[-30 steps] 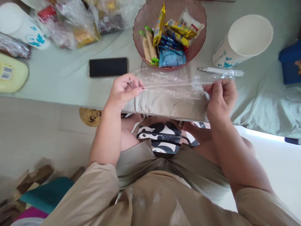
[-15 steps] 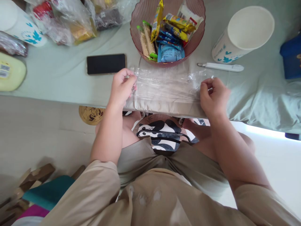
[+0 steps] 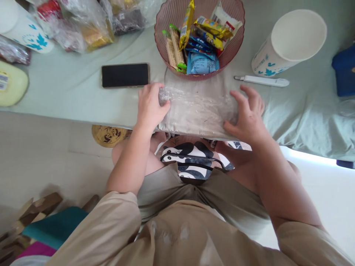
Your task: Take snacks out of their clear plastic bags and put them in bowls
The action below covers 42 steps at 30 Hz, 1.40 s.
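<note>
A clear, crinkled plastic bag or wrapper [image 3: 198, 107] lies at the table's front edge, between my two hands. At its left end is my left hand [image 3: 152, 105], thumb and fingers apart and loosely curved about the plastic. My right hand [image 3: 247, 112] is over the other end, its fingers spread wide. Just beyond the plastic stands a pink ribbed bowl [image 3: 163, 48] with several wrapped snacks [image 3: 202, 62] in it. A black phone [image 3: 125, 75] lies left of the bowl, close to my left hand. To the right is a white-handled knife [image 3: 264, 81].
A large white paper cup [image 3: 288, 40] with blue leaves stands at the back right. Bagged snacks [image 3: 83, 27] and another paper cup [image 3: 26, 33] are at the back left. A pale yellow container [image 3: 11, 85] sits at the left edge, a blue object [image 3: 345, 70] at the right.
Both hands have loosened from a pinch on the plastic's ends. My right fingers have spread apart, and my left hand has shifted slightly right. The plastic now lies slacker.
</note>
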Tool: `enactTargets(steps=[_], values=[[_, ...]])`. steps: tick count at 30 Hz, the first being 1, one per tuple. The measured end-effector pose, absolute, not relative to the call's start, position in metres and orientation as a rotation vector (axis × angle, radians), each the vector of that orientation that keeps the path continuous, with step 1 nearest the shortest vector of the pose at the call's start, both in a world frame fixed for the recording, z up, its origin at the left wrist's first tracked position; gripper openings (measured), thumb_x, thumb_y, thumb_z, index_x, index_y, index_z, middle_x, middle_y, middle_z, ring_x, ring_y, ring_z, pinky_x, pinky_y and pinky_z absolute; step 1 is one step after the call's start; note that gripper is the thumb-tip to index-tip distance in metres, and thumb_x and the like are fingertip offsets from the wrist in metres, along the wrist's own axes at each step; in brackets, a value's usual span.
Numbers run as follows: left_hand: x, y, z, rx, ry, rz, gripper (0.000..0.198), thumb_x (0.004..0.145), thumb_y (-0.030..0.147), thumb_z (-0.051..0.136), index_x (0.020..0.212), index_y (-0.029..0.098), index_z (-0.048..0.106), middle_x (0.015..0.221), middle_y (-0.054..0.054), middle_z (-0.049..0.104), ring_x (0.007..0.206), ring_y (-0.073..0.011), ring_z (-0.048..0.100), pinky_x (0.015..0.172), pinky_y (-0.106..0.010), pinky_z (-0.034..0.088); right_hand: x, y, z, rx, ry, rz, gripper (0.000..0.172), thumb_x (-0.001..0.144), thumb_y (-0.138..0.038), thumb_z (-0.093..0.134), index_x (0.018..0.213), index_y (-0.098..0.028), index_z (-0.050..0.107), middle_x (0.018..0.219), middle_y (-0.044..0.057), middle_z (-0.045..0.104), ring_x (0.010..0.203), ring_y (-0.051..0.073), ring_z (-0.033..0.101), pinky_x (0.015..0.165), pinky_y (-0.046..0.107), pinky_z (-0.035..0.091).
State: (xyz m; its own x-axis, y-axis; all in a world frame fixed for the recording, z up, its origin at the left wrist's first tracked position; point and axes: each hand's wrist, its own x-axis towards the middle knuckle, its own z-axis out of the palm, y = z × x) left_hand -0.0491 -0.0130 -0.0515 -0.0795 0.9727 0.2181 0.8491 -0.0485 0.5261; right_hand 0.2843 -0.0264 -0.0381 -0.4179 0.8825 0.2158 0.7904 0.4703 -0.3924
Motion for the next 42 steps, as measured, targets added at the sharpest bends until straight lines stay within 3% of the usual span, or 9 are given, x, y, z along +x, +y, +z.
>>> enactTargets(steps=[4, 9, 14, 16, 20, 26, 32, 40, 42], values=[[-0.043, -0.012, -0.048, 1.978, 1.784, 0.819, 0.039, 0.082, 0.013, 0.069, 0.117, 0.027, 0.062, 0.101, -0.003, 0.070, 0.104, -0.0220, 0.066, 0.098, -0.037, 0.054, 0.288, -0.031, -0.026, -1.271, -2.325, 0.387, 0.059, 0.084, -0.049, 0.065, 0.139, -0.032, 0.053, 0.151, 0.013, 0.046, 0.147, 0.047, 0.033, 0.113, 0.072, 0.027], [-0.019, -0.017, -0.026, 1.920, 1.451, 0.795, 0.035, 0.083, 0.008, 0.061, 0.115, 0.022, 0.063, 0.092, 0.000, 0.070, 0.090, -0.0135, 0.067, 0.090, -0.029, 0.053, 0.294, -0.019, -0.013, -1.154, -1.899, 0.368, 0.033, 0.093, -0.051, 0.059, 0.110, -0.025, 0.069, 0.116, 0.013, 0.069, 0.120, 0.035, 0.062, 0.109, 0.057, 0.043], [0.010, -0.022, -0.017, 1.816, 1.125, 0.807, 0.023, 0.084, 0.012, 0.063, 0.105, 0.020, 0.065, 0.088, 0.000, 0.068, 0.085, -0.0136, 0.067, 0.085, -0.031, 0.055, 0.277, -0.020, -0.007, -1.055, -1.987, 1.085, 0.053, 0.083, -0.048, 0.073, 0.129, -0.023, 0.062, 0.120, 0.011, 0.072, 0.106, 0.026, 0.069, 0.090, 0.041, 0.056], [0.016, -0.022, -0.017, 1.741, 1.057, 0.841, 0.019, 0.084, 0.018, 0.068, 0.103, 0.021, 0.065, 0.088, 0.000, 0.068, 0.085, -0.0146, 0.068, 0.084, -0.032, 0.056, 0.268, -0.026, -0.004, -1.097, -2.136, 1.213, 0.056, 0.078, -0.042, 0.077, 0.129, -0.022, 0.063, 0.105, 0.007, 0.074, 0.092, 0.023, 0.070, 0.080, 0.036, 0.055], [0.012, -0.015, -0.016, 1.551, 1.019, 0.993, 0.036, 0.079, 0.040, 0.080, 0.108, 0.026, 0.063, 0.104, -0.003, 0.068, 0.100, -0.0200, 0.071, 0.087, -0.037, 0.058, 0.260, -0.033, 0.000, -1.159, -2.191, 1.390, 0.012, 0.083, -0.027, 0.064, 0.090, -0.019, 0.070, 0.061, -0.003, 0.059, 0.056, 0.012, 0.052, 0.058, 0.028, 0.043], [0.016, -0.008, -0.016, 1.175, 0.868, 1.048, 0.068, 0.075, 0.080, 0.066, 0.118, 0.028, 0.063, 0.132, -0.008, 0.067, 0.129, -0.0317, 0.063, 0.100, -0.045, 0.055, 0.254, -0.028, -0.011, -1.232, -1.453, 1.430, 0.012, 0.085, -0.032, 0.066, 0.089, -0.022, 0.062, 0.075, -0.001, 0.064, 0.057, 0.011, 0.058, 0.056, 0.027, 0.050], [0.045, -0.016, -0.031, 1.168, 0.950, 0.790, 0.051, 0.078, 0.052, 0.080, 0.113, 0.017, 0.069, 0.115, -0.012, 0.075, 0.107, -0.0272, 0.072, 0.095, -0.042, 0.058, 0.240, -0.026, -0.020, -1.094, -1.468, 1.510, 0.039, 0.079, -0.031, 0.074, 0.115, -0.027, 0.062, 0.116, 0.004, 0.070, 0.081, 0.017, 0.071, 0.069, 0.032, 0.059], [0.044, -0.016, -0.030, 1.286, 0.940, 0.686, 0.058, 0.078, 0.038, 0.081, 0.129, 0.024, 0.056, 0.091, -0.003, 0.076, 0.080, -0.0189, 0.074, 0.073, -0.031, 0.059, 0.242, -0.029, -0.022, -1.359, -1.528, 1.251, 0.023, 0.087, -0.023, 0.058, 0.108, -0.026, 0.067, 0.076, 0.001, 0.068, 0.056, 0.016, 0.065, 0.051, 0.030, 0.050], [0.045, -0.016, -0.031, 1.292, 1.011, 0.701, 0.045, 0.083, 0.033, 0.074, 0.123, 0.023, 0.057, 0.084, -0.001, 0.074, 0.072, -0.0167, 0.073, 0.068, -0.030, 0.059, 0.243, -0.028, -0.023, -1.364, -1.521, 1.200, 0.023, 0.087, -0.024, 0.058, 0.108, -0.026, 0.068, 0.076, 0.001, 0.068, 0.056, 0.017, 0.065, 0.052, 0.031, 0.051]])
